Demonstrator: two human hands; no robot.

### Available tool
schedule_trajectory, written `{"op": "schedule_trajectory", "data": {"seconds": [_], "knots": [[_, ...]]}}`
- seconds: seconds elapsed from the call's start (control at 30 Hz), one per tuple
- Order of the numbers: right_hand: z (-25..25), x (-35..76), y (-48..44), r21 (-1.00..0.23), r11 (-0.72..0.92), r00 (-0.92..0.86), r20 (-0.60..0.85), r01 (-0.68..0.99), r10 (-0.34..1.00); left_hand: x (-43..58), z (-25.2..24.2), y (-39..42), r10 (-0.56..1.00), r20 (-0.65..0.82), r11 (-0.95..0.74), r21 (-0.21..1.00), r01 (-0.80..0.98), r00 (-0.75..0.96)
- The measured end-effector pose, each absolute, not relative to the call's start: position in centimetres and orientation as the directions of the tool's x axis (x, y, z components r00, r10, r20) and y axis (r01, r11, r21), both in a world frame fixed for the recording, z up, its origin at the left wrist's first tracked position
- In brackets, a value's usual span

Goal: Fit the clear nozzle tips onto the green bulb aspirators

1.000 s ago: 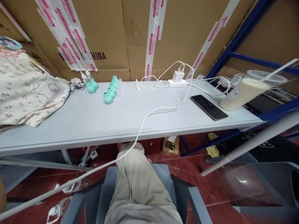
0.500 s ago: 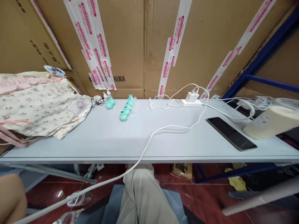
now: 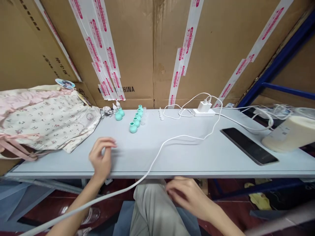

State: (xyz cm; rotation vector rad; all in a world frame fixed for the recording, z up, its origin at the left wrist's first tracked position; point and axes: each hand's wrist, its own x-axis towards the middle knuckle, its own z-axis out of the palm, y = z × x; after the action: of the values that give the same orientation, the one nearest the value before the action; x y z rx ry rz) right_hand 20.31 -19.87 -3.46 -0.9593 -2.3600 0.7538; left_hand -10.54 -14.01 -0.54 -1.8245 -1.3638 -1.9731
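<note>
My left hand [image 3: 101, 157] hovers over the front part of the pale grey table [image 3: 172, 157], fingers loosely curled and apart, holding nothing. It is nearest to a row of small teal bulb-shaped pieces [image 3: 136, 122] further back. My right hand [image 3: 188, 194] is below the table's front edge, above my knee, fingers curled and blurred; nothing shows in it. A white cable [image 3: 157, 154] runs from a white charger block [image 3: 203, 109] across the table, down between my hands.
A floral cloth bag [image 3: 44, 121] lies at the left end. A black phone [image 3: 249, 145] and a cream-coloured drink cup [image 3: 289, 132] sit at the right. Taped cardboard boxes [image 3: 152, 49] wall the back. A blue rack frame [image 3: 275, 65] stands at the right.
Both hands have come into view: the left rose over the table's front, the right came up under the edge. The camera tilted up slightly.
</note>
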Motion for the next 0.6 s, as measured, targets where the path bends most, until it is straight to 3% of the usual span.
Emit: {"op": "schedule_trajectory", "data": {"seconds": [0.13, 0.27, 0.33, 0.47, 0.6], "knots": [[-1.0, 16.9, -17.8, -0.628, 0.716, -0.797, 0.242, 0.306, 0.554, -9.1, 2.6, -11.1, 0.309, 0.904, -0.759, 0.421, 0.496, -0.294], [0.1, 14.6, -13.3, -0.559, 0.795, -0.835, 0.303, 0.235, 0.46, -8.7, 5.0, -5.0, 0.269, 0.895, -0.734, 0.429, 0.526, -0.355], [-1.1, 13.0, -10.2, -0.517, 0.815, -0.8, 0.355, 0.262, 0.483, -9.4, 4.3, -1.9, 0.278, 0.854, -0.651, 0.505, 0.567, -0.441], [-3.4, 9.6, -4.1, -0.554, 0.745, -0.603, 0.466, 0.372, 0.648, -11.9, 0.4, 1.6, 0.311, 0.781, -0.405, 0.624, 0.668, -0.542], [-2.0, 8.7, -0.1, -0.364, 0.666, -0.362, 0.622, 0.651, 0.694, -14.0, -2.1, 1.2, 0.364, 0.762, -0.262, 0.635, 0.727, -0.535]]}}
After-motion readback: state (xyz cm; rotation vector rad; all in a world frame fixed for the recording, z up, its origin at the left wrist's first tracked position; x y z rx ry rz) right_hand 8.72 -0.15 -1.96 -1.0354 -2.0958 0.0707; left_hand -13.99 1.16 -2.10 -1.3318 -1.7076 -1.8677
